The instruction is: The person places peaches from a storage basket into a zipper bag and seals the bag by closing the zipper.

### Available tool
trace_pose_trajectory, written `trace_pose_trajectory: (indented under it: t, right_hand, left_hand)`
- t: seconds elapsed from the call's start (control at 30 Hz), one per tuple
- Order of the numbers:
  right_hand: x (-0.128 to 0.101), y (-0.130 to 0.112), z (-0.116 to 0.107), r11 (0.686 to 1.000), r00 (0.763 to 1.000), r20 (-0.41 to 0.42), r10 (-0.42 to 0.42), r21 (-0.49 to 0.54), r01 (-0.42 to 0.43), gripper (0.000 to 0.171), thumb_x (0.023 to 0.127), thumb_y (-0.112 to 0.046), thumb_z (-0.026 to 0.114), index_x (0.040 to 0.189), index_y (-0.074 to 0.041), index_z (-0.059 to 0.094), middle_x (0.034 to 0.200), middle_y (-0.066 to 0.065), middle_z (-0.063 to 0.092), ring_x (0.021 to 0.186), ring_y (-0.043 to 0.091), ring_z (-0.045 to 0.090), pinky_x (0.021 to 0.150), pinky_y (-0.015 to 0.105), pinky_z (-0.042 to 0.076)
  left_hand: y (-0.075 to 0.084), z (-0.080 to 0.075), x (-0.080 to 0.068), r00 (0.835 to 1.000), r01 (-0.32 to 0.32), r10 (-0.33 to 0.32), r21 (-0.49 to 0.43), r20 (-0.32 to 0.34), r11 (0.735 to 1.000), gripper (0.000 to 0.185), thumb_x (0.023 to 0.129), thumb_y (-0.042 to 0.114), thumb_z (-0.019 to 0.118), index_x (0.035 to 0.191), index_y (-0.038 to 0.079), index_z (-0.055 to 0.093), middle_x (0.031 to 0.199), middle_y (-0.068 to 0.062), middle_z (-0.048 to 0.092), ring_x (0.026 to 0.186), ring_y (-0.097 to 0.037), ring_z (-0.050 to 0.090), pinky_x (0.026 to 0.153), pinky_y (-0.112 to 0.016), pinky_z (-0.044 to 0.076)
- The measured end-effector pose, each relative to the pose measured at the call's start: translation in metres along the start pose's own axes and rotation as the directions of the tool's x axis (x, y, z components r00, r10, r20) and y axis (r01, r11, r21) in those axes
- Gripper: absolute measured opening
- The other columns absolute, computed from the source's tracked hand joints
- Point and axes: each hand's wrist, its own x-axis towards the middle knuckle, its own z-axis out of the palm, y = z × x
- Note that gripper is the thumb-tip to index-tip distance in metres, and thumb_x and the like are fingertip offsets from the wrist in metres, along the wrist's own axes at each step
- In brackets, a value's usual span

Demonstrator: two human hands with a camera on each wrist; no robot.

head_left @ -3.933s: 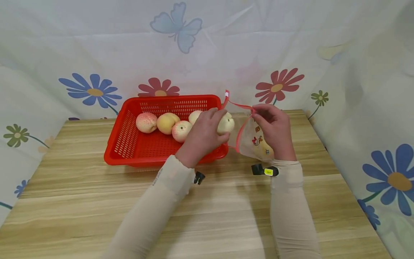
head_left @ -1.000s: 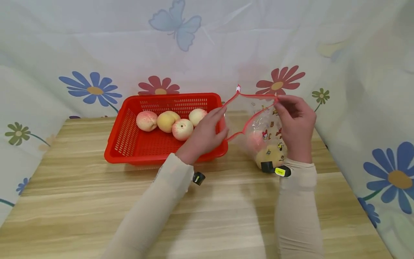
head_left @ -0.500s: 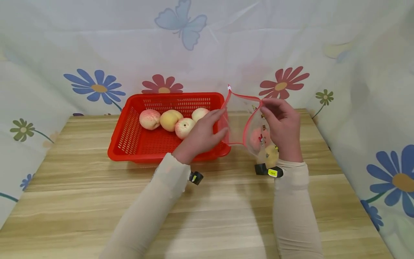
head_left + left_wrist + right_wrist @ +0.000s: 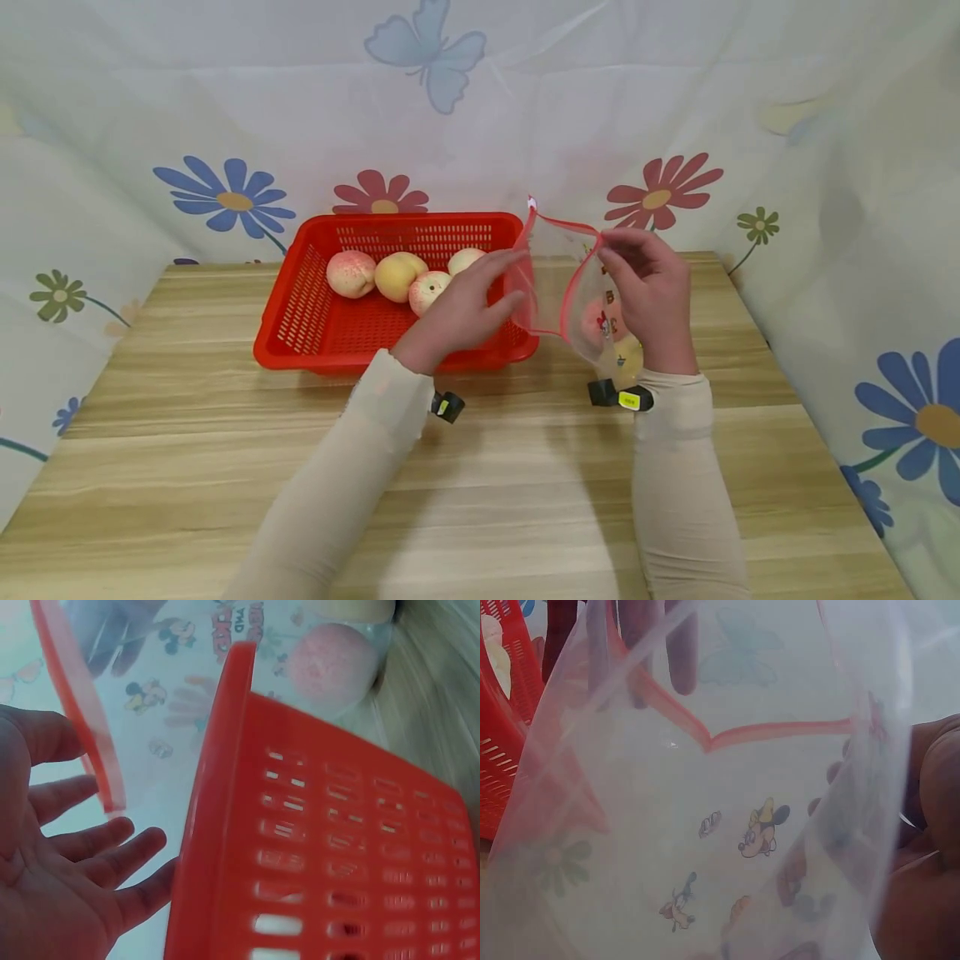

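Clear plastic bag (image 4: pixel 581 287) partly filled, two peaches inside.
Right hand (image 4: pixel 651 293) pinches its rim; left hand (image 4: pixel 457 310), fingers loose, reaches over the basket (image 4: pixel 300 329) of four peaches (image 4: pixel 393 275).

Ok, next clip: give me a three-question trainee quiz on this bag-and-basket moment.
1. How many peaches lie in the basket?
2. True or false: the right hand pinches the bag at its red rim.
3. The left hand is: A) gripping a peach B) open, fingers at the bag's mouth C) flat on the table.

Key: 1. four; 2. true; 3. B
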Motion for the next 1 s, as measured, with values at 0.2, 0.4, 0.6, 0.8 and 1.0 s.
trace_pose_trajectory:
  t: [0.2,0.4,0.6,0.8,1.0]
  right_hand:
    - [0.000,-0.002,0.001,0.999,1.000,0.010,0.000,-0.038,0.000,0.023,0.091,-0.013,0.066,0.111,-0.003,0.069,0.096,-0.015,0.067,0.085,0.008,0.064,0.078,0.018,0.054]
    - [0.000,-0.002,0.001,0.999,1.000,0.012,0.009,-0.038,-0.009,0.023,0.090,-0.013,0.067,0.111,-0.003,0.069,0.096,-0.015,0.067,0.084,0.008,0.064,0.078,0.017,0.054]
    - [0.000,-0.001,0.001,0.999,1.000,0.015,0.011,-0.038,-0.010,0.023,0.091,-0.014,0.067,0.111,-0.004,0.069,0.095,-0.017,0.067,0.084,0.009,0.064,0.078,0.018,0.054]
    - [-0.001,-0.003,0.001,0.998,1.000,0.015,0.017,-0.057,-0.016,0.023,0.090,-0.013,0.067,0.112,-0.004,0.069,0.097,-0.013,0.067,0.084,0.007,0.064,0.078,0.017,0.054]
    - [-0.002,-0.003,0.002,0.999,1.000,0.017,0.017,-0.038,-0.016,0.023,0.090,-0.014,0.067,0.111,-0.004,0.069,0.096,-0.014,0.067,0.083,0.011,0.064,0.078,0.018,0.054]
  left_hand:
    - [-0.007,-0.010,-0.003,1.000,0.022,-0.023,-0.046,-0.016,0.999,0.052,0.095,0.022,0.056,0.146,0.020,0.041,0.147,0.001,0.043,0.134,-0.019,0.041,0.103,-0.041,0.049]
    - [-0.015,-0.022,-0.005,0.994,0.105,-0.106,-0.020,-0.023,0.994,0.051,0.096,0.021,0.051,0.145,0.022,0.042,0.150,0.001,0.040,0.131,-0.024,0.045,0.104,-0.043,0.048]
    - [-0.021,-0.030,-0.006,0.986,0.163,-0.163,-0.008,-0.023,0.987,0.055,0.093,0.019,0.053,0.146,0.024,0.041,0.151,0.001,0.040,0.135,-0.021,0.041,0.106,-0.046,0.045]
    - [-0.026,-0.040,-0.006,0.983,0.181,-0.179,0.044,-0.045,0.983,0.056,0.091,0.021,0.056,0.145,0.025,0.042,0.148,0.001,0.043,0.129,-0.021,0.044,0.104,-0.048,0.047]
    - [-0.030,-0.052,-0.005,0.985,0.170,-0.166,0.088,-0.047,0.982,0.055,0.092,0.021,0.055,0.145,0.021,0.042,0.148,-0.001,0.043,0.134,-0.023,0.041,0.107,-0.048,0.044]
